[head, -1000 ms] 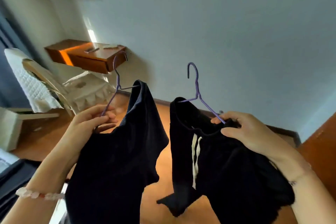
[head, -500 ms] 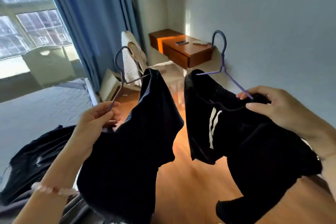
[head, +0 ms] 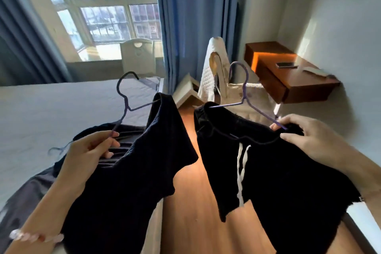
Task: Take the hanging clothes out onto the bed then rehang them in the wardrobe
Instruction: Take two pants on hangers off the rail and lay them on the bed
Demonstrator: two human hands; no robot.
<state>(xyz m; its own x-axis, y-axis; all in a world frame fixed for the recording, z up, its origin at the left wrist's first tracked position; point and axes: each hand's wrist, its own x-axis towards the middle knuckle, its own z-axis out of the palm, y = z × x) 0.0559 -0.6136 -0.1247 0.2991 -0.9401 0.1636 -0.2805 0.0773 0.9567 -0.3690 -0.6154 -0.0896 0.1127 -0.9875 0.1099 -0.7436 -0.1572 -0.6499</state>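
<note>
My left hand [head: 90,150] grips one arm of a purple wire hanger [head: 125,99] that carries a black top [head: 132,171]. My right hand [head: 305,140] pinches the arm of a second purple hanger [head: 245,97], from which black shorts with white drawstrings [head: 268,171] hang. Both garments are held up in the air beside the bed [head: 41,113], over its right edge and the floor. More dark clothes [head: 26,196] lie on the bed under my left arm. The wardrobe is out of view.
A wooden floor strip [head: 189,202] runs between the bed and the right wall. Ahead stand a chair draped in white cloth [head: 214,68] and a wall-mounted wooden desk [head: 288,76]. Blue curtains [head: 195,16] and a window [head: 107,2] lie beyond the bed.
My view has swung left from the wall to the bed and window. Both hands keep their hangers, now held lower and nearer the bed.
</note>
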